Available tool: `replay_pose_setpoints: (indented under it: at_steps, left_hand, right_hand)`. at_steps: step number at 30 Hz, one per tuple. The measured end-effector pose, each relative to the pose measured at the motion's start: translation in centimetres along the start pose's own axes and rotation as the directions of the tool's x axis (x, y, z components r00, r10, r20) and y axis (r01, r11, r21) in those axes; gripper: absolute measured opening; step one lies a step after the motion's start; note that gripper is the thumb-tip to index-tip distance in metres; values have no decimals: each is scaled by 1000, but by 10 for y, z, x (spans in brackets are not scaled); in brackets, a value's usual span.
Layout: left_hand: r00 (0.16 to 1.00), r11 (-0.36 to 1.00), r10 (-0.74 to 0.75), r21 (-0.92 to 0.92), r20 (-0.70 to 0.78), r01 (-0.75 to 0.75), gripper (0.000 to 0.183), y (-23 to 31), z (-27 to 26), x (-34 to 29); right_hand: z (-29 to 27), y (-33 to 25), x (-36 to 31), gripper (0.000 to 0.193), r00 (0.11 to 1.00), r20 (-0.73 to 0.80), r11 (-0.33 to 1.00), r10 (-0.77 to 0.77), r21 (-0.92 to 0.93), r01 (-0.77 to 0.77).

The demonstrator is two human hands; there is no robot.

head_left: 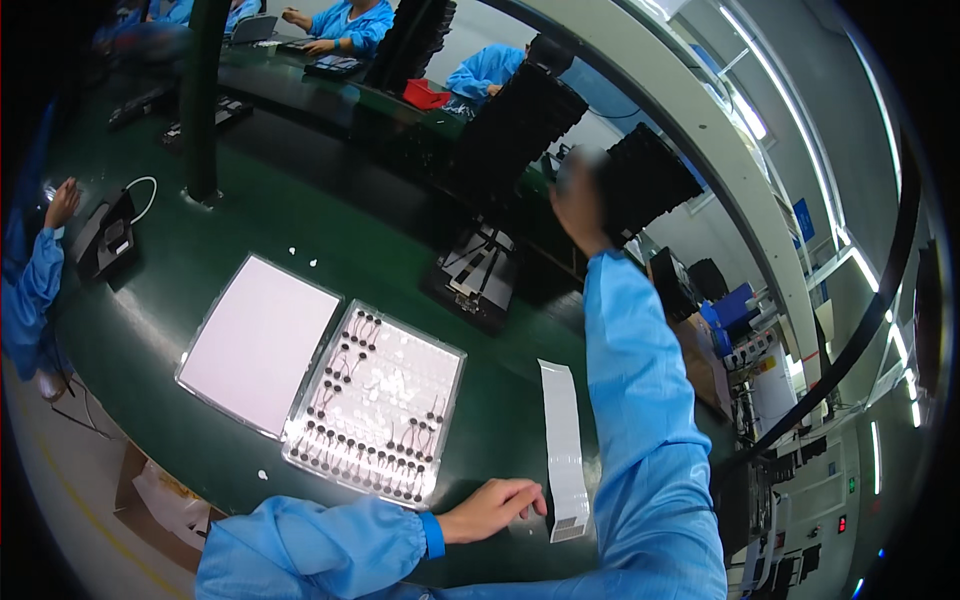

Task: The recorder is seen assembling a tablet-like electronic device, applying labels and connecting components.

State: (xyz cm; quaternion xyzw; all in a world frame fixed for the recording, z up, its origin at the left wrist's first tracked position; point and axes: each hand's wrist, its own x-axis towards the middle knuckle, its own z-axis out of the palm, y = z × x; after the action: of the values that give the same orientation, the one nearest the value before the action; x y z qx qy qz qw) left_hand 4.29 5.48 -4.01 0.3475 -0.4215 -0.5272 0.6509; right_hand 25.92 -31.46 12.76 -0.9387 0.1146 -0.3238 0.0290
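Note:
My left hand (492, 511) rests low over the green table, fingers loosely bent and a little apart, with nothing visible in them. Just right of it lies a long white strip (563, 450), perhaps a label sheet. My right hand (580, 212) is stretched far forward beside a tall stack of black trays (648, 185); its fingers are blurred, so any hold is hidden. Left of my left hand, a clear tray (455, 385) carries rows of small round black parts with thin wires, and white bits in its middle. Next to it lies a flat tray with a pale pink sheet (262, 345).
A black tray with a flat device (478, 270) lies ahead. Another black stack (520, 125) and a red bin (426, 95) stand farther off. A green post (202, 110) rises at the left, near a black device (108, 238) and a co-worker's hand (62, 203). A cardboard box (160, 505) stands below the table edge.

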Motion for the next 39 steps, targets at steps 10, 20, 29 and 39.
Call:
replay_pose_setpoints:
  at_steps: [10,20,29,39]
  left_hand:
    - [999,998,-41,47,15,40,36,8,-3,-12]
    - [996,996,-82,30,32,81,40,5,0,-19]
    - [997,998,-57,41,60,55,40,3,-4,-20]
    - [996,996,-52,79,77,46,38,3,-2,-21]
  right_hand:
    - [11,34,126,104,943,-79,799,-325,-555,229]
    - [22,57,170,89,864,72,655,-498,-622,429]
    - [-1,44,165,88,896,118,755,-427,-498,426]
    - [-9,39,114,89,897,-83,883,-435,-237,406]
